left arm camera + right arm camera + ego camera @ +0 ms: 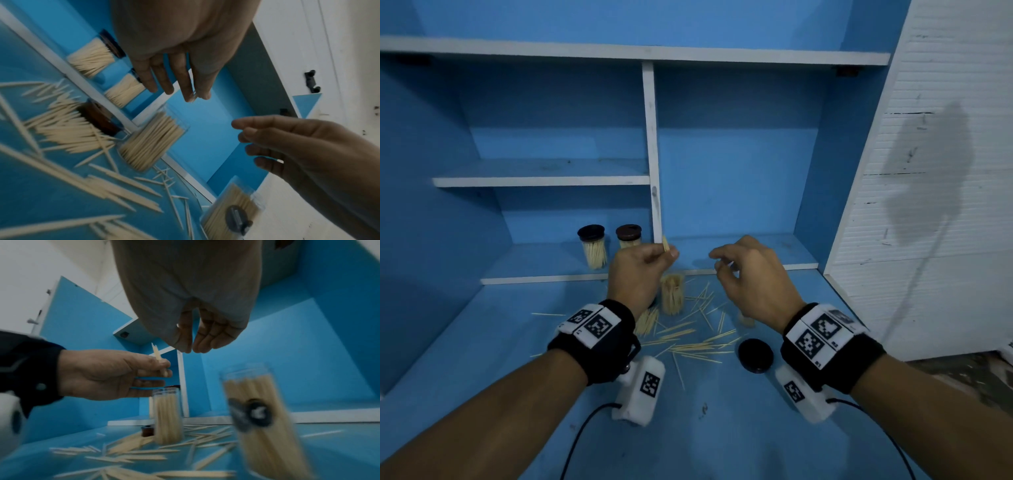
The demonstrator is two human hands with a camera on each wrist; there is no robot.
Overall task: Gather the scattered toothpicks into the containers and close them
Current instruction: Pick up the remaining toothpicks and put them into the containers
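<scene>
Above the blue bench (482, 342), a small bunch of pale wooden toothpicks (665, 244) is pinched by the left hand (640, 270). Loosely curled fingers are shown on the right hand (750, 281), nothing held. Below, an open clear plastic container (672, 294) packed with toothpicks is stood upright among scattered toothpicks (695, 342). A round black lid (755, 354) is laid nearby. Two capped containers (592, 246) are stood on the lower shelf (534, 263).

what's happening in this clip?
A person is tidying spilled toothpicks on a blue desk. The left hand pinches a few toothpicks above an open container; the right hand hovers beside it, seemingly empty. Many scattered toothpicks and a loose black lid lie on the desk. Two capped containers stand on the shelf behind.
</scene>
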